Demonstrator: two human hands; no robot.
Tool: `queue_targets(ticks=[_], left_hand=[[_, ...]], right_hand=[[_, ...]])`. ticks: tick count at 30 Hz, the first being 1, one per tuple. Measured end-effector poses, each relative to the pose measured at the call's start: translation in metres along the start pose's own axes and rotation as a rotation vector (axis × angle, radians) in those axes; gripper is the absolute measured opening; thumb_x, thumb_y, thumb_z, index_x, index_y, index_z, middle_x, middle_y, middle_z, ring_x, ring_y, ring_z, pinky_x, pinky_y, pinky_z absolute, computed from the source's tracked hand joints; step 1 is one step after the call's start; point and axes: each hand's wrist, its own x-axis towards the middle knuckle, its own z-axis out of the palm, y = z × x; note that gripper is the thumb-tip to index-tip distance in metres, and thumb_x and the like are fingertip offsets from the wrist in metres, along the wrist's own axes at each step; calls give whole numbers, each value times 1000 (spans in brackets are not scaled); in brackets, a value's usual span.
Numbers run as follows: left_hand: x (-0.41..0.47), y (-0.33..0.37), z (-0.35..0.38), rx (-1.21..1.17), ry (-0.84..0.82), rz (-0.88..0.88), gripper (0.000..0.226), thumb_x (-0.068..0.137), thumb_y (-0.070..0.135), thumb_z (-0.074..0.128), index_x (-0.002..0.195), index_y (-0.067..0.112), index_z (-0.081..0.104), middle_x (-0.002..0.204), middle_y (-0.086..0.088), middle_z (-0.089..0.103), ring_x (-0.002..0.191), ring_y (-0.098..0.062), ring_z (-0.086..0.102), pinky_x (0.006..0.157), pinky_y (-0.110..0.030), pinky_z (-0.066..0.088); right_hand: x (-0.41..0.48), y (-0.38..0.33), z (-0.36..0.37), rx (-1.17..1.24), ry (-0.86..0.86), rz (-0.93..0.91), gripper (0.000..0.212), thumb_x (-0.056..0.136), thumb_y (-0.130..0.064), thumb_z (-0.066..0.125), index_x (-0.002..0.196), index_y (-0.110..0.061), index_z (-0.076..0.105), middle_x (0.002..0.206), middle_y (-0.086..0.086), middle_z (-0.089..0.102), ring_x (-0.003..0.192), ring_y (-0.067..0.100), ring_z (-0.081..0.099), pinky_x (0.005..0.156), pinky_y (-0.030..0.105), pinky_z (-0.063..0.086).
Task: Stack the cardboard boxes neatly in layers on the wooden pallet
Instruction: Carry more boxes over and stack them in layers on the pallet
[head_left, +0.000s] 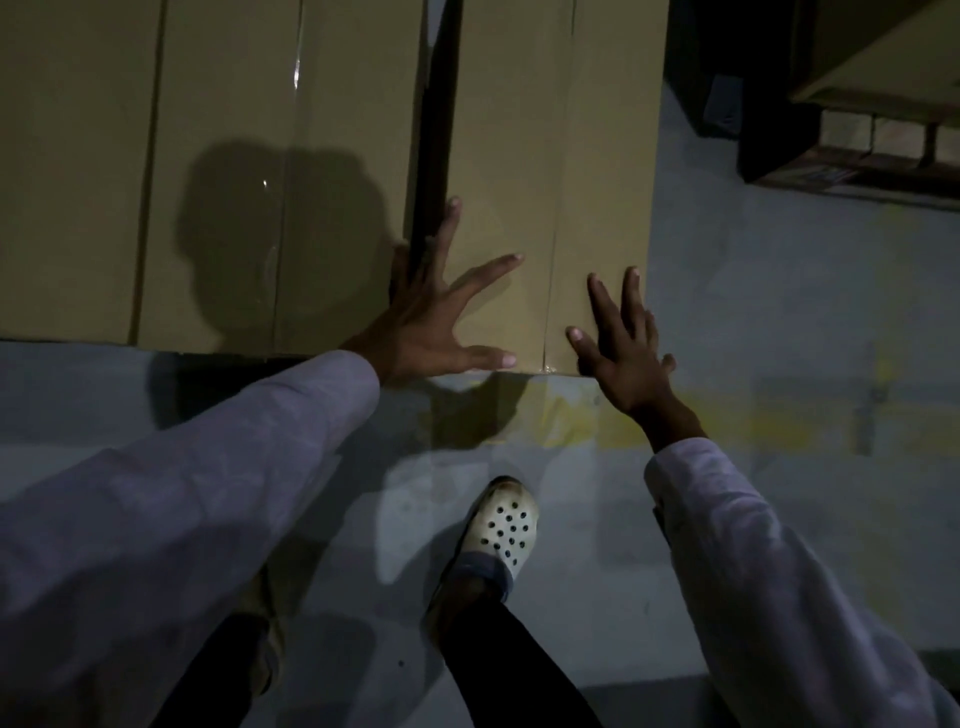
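Fingers spread and flat, the left hand (436, 317) presses the left edge of a taped brown cardboard box (519, 130), beside the dark gap to neighbouring brown cardboard boxes (234, 104); the right hand (626, 358), also splayed, rests on its near right corner.

The floor (779, 312) is grey concrete, with worn yellow marks (675, 431) running across it toward the right. A white clog (506, 525) with holes stands on it in the lower middle, its toe toward the boxes. The wide box (208, 156) and the narrow box (545, 156) fill the upper left, side by side with a dark gap between them. Their bases are hidden, so what they rest on cannot be told. At the upper right a pallet (857, 171) sits on the floor, bearing a third box (883, 47).
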Motion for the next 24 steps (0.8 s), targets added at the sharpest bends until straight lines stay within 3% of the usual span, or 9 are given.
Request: queue_targets(ticks=[3,5,6,7,12,15,18,21,24], left_hand=[[6,-5,19,20,150,132,96,85,69,78,165,47,30,177,-4,-23,164,-33,-16,126,-73,2],[11,-10,32,4,274,227,84,89,58,80,161,31,46,179,-11,4,166,-25,4,124,-75,7],[12,-11,38,-10,332,243,78,90,54,81,157,27,52,177,-11,16,165,-22,14,123,-75,9],[14,-11,43,-24,371,241,72,90,51,81,153,25,57,175,-10,24,163,-19,22,123,-75,10],[18,8,34,-66,313,266,59,89,48,82,143,30,67,172,-6,35,159,-16,33,123,-75,10],[22,45,-3,-96,216,243,62,84,51,81,142,36,66,168,-3,43,155,-18,40,122,-75,16],[16,93,-44,-102,156,284,64,80,53,83,141,35,68,159,-1,53,148,-16,47,121,-73,21],[0,145,-88,-112,60,284,65,78,57,80,139,37,70,158,5,52,147,-8,43,122,-70,19],[-27,205,-137,-120,5,297,65,75,60,79,135,37,72,156,7,52,140,2,39,124,-68,17]], right_hand=[[6,4,1,-14,51,-169,72,102,-79,41,164,-63,8,175,-23,-23,163,42,10,118,77,24],[11,11,-1,74,96,-263,73,104,-69,53,167,-50,22,179,-13,-10,161,21,25,123,41,37],[12,12,-3,141,115,-277,73,103,-63,61,167,-45,30,180,-12,-3,153,9,35,115,21,41],[12,12,-4,199,140,-278,71,102,-58,67,165,-45,36,180,-15,4,145,4,43,107,14,45],[-8,10,-22,307,185,-271,62,99,-59,71,157,-52,48,173,-29,19,127,24,62,95,41,63],[-39,0,-53,321,254,-220,56,98,-65,68,151,-56,52,170,-31,28,134,13,57,107,44,57],[-87,-15,-90,331,340,-136,53,98,-67,67,149,-55,57,166,-29,38,134,-12,54,113,40,53],[-140,-39,-134,330,397,-64,54,98,-69,67,149,-56,56,164,-30,40,140,-14,47,114,37,53],[-204,-70,-179,346,449,0,53,97,-70,66,148,-57,56,163,-32,40,128,-22,49,111,36,54]])
